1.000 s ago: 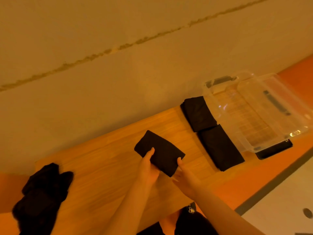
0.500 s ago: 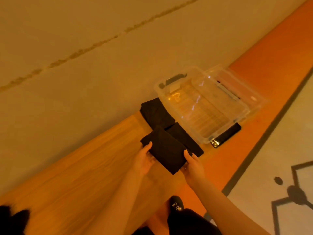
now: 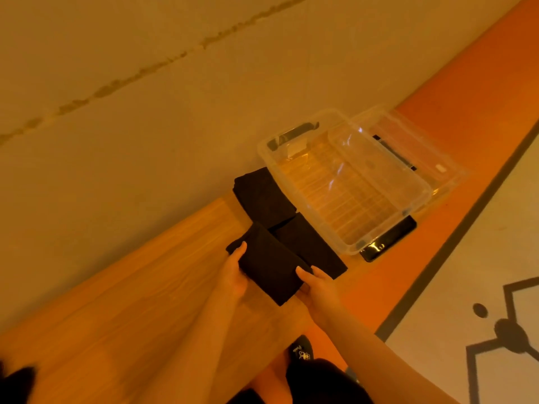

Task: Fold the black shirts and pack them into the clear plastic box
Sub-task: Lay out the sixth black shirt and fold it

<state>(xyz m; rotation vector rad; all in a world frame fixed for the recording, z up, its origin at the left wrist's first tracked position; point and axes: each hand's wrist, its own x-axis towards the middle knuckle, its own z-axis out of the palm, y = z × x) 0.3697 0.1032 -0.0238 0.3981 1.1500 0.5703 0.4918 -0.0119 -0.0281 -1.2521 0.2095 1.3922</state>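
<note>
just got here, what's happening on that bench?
A person is packing black shirts. Both hands, left hand and right hand, hold a folded black shirt by its ends over the wooden bench. Two more folded shirts lie beside the clear plastic box, which has no shirts in it yet. Its lid sits partly under the box.

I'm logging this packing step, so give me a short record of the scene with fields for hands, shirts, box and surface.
left hand: grips left edge of held folded shirt
right hand: grips its right edge
other folded shirts: far one, near one, both on table beside box
clear plastic box: open, no shirts inside
lid: behind box
surface: wooden table
</note>
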